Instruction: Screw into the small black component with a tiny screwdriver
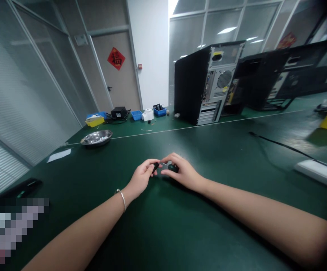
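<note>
Over the middle of the green table, my left hand (144, 175) is closed on a small black part (155, 166), pinched between thumb and fingers. What kind of part it is cannot be made out. My right hand (184, 172) grips the dark handle of a short screwdriver (173, 168). Its thin metal shaft points left, with the tip at or very near the black part; whether they touch is unclear. Both hands are close together, fingertips nearly meeting. A silver bracelet (121, 199) circles my left wrist.
A metal dish (96, 138) holding small pale pieces stands back left, by a white paper (59, 155). Blue bins (137, 115) and a black adapter (118, 112) line the far side. A computer tower (193, 84) stands behind. To the right lie a white power strip (320, 173) and black cable (284, 146).
</note>
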Action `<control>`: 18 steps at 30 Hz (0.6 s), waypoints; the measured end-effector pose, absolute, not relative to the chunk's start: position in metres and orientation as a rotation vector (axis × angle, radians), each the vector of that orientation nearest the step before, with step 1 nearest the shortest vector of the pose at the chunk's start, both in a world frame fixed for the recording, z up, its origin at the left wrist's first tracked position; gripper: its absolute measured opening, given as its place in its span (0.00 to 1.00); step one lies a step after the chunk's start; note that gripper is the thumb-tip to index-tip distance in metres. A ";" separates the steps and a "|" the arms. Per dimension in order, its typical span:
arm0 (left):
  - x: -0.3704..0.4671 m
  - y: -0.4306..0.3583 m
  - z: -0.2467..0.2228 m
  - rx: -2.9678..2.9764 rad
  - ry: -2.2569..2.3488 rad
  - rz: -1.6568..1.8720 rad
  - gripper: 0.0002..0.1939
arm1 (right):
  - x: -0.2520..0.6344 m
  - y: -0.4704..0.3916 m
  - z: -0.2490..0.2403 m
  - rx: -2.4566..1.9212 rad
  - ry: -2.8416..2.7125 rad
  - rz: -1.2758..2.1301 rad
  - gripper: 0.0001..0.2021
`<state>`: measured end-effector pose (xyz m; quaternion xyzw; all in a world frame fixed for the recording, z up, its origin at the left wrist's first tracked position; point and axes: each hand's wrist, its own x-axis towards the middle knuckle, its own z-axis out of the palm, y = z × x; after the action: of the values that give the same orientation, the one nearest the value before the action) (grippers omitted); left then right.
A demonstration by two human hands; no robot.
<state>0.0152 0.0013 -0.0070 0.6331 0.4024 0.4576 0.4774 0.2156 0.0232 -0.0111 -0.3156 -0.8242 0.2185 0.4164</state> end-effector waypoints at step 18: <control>0.025 -0.031 0.007 1.999 1.098 1.114 0.12 | 0.225 0.005 -0.004 -0.810 -2.040 0.578 0.11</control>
<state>0.0248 -0.0311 0.0069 0.7519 0.4131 0.4192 0.2971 0.2252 0.0047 -0.0039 -0.3235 -0.8147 0.2309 0.4222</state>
